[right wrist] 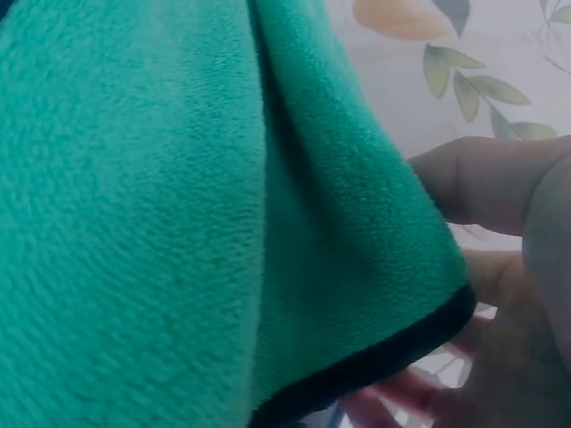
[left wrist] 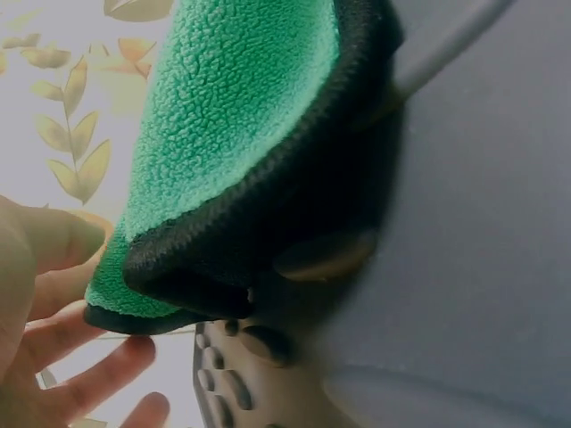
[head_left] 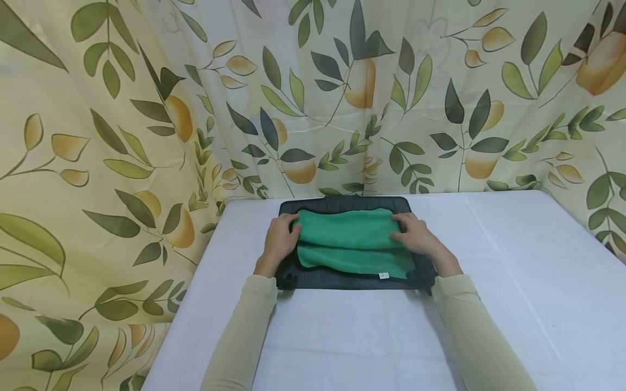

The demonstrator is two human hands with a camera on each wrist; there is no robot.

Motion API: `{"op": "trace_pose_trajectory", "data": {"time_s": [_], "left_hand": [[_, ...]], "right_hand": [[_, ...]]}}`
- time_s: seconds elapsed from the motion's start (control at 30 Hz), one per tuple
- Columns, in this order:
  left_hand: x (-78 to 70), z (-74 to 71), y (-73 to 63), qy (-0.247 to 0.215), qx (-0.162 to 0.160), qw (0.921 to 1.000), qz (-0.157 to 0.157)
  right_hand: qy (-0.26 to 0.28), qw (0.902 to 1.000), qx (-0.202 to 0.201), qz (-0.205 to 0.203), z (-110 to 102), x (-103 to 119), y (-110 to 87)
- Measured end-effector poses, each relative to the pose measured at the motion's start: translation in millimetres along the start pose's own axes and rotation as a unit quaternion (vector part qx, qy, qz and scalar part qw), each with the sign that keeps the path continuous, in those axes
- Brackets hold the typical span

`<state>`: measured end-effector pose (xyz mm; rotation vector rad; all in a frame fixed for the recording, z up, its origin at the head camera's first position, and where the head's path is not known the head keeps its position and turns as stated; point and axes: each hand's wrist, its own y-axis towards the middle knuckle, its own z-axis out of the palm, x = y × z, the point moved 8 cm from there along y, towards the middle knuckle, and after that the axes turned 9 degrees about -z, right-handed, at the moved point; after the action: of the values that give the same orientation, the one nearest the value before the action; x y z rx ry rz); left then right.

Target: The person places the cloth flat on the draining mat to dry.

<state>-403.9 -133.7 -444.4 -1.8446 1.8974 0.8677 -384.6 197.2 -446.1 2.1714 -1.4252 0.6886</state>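
Observation:
A green fleecy cloth [head_left: 349,231] with dark edging lies folded over a black, flat stand [head_left: 337,281], a small white tag near its front edge. My left hand [head_left: 281,238] pinches the cloth's left end; in the left wrist view the corner of the green cloth [left wrist: 223,116] sits between thumb and index finger, the other fingers spread. At the opposite end my right hand [head_left: 418,234] pinches the right edge. In the right wrist view, thumb and fingers meet the edge of the cloth [right wrist: 357,223], with some fingertips hidden behind it.
Two raised stops, a left one [head_left: 289,281] and a right one [head_left: 421,277], stick up at the stand's front corners. Beneath is a table with a white cover [head_left: 342,336]. A leaf-and-fruit patterned curtain [head_left: 313,108] hangs behind the table and along its left side.

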Motion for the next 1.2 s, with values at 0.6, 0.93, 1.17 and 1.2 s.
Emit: {"op": "trace_pose_trajectory", "data": {"time_s": [0.6, 0.93, 1.17, 1.2], "left_hand": [[7.0, 14.5, -3.0, 0.023, 0.076, 0.9965, -0.027], [2.9, 10.7, -1.6, 0.009, 0.054, 0.9984, -0.013], [2.0, 11.3, 0.8, 0.001, 0.053, 0.9984, -0.017], [1.7, 11.5, 1.3, -0.002, 0.054, 0.9984, -0.017]], "right_hand": [[-0.031, 0.9993, 0.021, 0.004, 14.9, -4.8, 1.6], [-0.033, 0.9993, 0.009, 0.014, 11.7, -3.3, 2.0], [-0.013, 0.9999, -0.002, 0.008, 4.9, -1.6, 3.4], [-0.010, 0.9999, -0.003, 0.006, 3.8, -0.9, 3.7]]}}
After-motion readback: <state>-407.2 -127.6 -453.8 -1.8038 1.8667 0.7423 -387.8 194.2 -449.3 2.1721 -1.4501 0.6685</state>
